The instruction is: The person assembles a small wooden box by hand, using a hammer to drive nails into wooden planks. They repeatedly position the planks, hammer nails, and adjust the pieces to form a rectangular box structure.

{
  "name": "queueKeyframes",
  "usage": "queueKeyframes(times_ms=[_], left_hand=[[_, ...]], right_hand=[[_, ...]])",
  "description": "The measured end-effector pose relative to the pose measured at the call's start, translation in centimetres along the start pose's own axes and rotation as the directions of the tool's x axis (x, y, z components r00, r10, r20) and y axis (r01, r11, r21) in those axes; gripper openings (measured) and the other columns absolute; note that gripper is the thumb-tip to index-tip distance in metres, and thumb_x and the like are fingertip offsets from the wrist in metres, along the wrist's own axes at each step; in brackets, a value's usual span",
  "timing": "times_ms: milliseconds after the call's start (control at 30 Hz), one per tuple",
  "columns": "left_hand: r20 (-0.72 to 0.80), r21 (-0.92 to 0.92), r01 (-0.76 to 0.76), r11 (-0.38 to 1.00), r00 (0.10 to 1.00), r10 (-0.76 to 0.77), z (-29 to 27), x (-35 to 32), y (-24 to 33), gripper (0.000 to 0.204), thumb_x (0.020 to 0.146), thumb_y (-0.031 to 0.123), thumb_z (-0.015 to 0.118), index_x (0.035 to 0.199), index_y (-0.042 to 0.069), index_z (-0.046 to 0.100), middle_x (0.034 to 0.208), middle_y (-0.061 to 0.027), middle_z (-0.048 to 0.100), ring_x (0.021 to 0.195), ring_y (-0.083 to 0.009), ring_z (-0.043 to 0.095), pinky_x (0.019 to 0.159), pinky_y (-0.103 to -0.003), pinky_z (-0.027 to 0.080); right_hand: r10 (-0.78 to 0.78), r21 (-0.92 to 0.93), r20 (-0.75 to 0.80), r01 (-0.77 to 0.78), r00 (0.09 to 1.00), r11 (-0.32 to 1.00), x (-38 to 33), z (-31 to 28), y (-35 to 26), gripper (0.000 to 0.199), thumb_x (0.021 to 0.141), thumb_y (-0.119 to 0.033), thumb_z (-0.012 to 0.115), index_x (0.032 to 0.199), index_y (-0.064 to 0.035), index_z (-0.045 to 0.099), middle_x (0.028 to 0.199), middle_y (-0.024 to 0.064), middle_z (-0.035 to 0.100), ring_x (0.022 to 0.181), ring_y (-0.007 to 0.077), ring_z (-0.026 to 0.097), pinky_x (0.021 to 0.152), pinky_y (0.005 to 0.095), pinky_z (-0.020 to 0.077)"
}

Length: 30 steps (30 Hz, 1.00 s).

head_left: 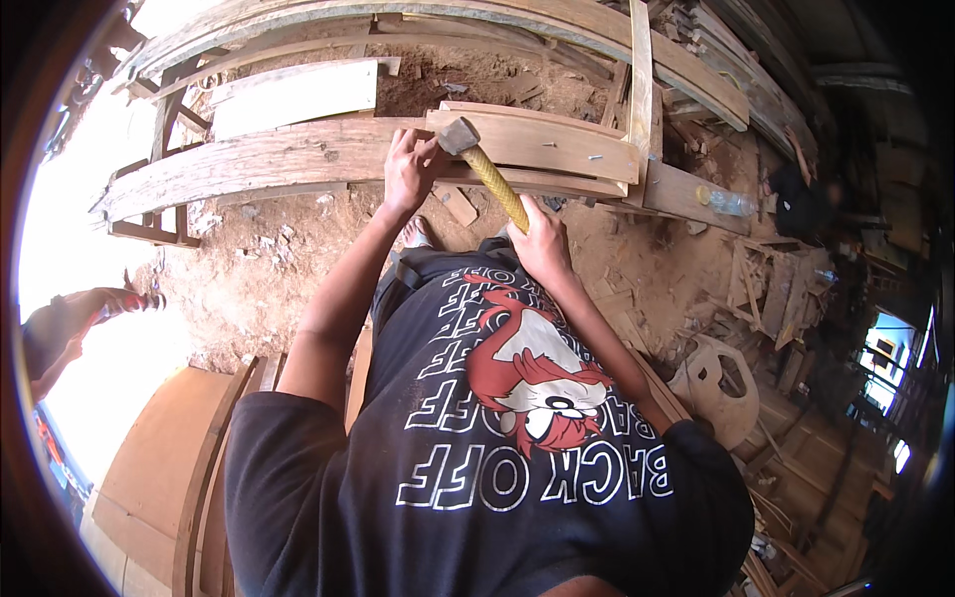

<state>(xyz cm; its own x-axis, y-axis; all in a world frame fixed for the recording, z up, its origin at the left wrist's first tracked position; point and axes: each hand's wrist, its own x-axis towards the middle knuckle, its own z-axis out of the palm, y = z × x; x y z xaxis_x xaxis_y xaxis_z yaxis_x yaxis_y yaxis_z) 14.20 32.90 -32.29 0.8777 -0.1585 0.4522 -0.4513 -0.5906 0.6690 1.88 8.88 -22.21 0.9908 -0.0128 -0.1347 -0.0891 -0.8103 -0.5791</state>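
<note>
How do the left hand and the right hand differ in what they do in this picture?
The left hand rests on the long wooden plank, while the right hand is closed around the yellow handle of the hammer. The left hand reaches further from the body than the right hand. Both are bare.

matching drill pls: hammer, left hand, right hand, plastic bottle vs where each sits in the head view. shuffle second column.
Column one:
1. hammer
2. left hand
3. right hand
4. plastic bottle

Column two:
A. wrapped round the yellow handle
B. lying on a plank at right
C. head over the curved wooden board
D. pressed on the board beside the hammer head

Pairs: 1-C, 2-D, 3-A, 4-B
</note>
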Motion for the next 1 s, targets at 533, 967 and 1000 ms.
queueKeyframes(times_ms=[533,967,1000], left_hand=[[-0.016,-0.005,0.044,0.999,0.999,-0.044,0.2,0.1,0.2,0.022,0.086,0.009,0.084,0.108,0.007,0.084,0.106,-0.0106,0.073,0.099,-0.0319,0.065,0.086,-0.043,0.056],[-0.010,-0.004,0.046,0.999,0.999,-0.046,0.3,-0.2,0.0,0.027,0.082,0.005,0.081,0.109,0.008,0.083,0.108,-0.0113,0.071,0.104,-0.0331,0.064,0.090,-0.044,0.056],[-0.011,-0.004,0.042,0.999,0.999,-0.042,0.3,-0.2,0.1,0.026,0.082,0.006,0.081,0.108,0.008,0.083,0.108,-0.0112,0.071,0.103,-0.0329,0.064,0.090,-0.044,0.056]], right_hand=[[0.029,0.165,0.083,-0.042,0.996,0.985,0.1,-1.6,0.0,0.024,0.098,-0.013,0.071,0.113,0.0033,0.061,0.077,0.0278,0.067,0.077,0.0484,0.071,0.067,0.0513,0.0544],[0.044,0.117,0.095,-0.055,0.995,0.992,0.1,0.6,-0.9,0.025,0.095,-0.012,0.070,0.115,-0.0006,0.061,0.082,0.0291,0.070,0.084,0.0502,0.072,0.070,0.0557,0.0554],[0.064,0.088,0.100,-0.073,0.993,0.993,0.4,0.6,-1.1,0.025,0.095,-0.012,0.070,0.115,-0.0005,0.061,0.082,0.0294,0.070,0.083,0.0504,0.072,0.070,0.0555,0.0553]])
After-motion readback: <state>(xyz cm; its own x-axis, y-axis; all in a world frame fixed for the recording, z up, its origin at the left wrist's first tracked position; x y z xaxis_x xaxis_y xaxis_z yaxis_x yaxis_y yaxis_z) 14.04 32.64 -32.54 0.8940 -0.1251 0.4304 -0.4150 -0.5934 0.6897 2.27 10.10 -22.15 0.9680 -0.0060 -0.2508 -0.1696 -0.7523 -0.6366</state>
